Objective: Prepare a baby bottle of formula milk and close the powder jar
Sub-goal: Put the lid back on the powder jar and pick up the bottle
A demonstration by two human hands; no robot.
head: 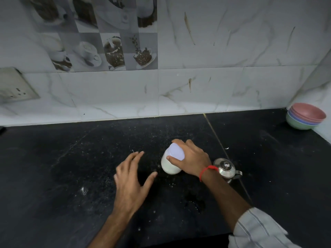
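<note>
One wide-angle head cam, looking fwd and down from above a black countertop. Tiled wall fills the upper half, 12 o'clock. Both forearms enter from the bottom edge, approx 6 o'clock, close to lens. No 2nd view to overlap.

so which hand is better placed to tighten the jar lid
Right. The right hand already grips the lid of the powder jar; the left hand hovers open beside it, touching nothing.

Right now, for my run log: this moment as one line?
right hand: gripping powder jar lid | left hand: open, free | kettle: behind right wrist
</note>
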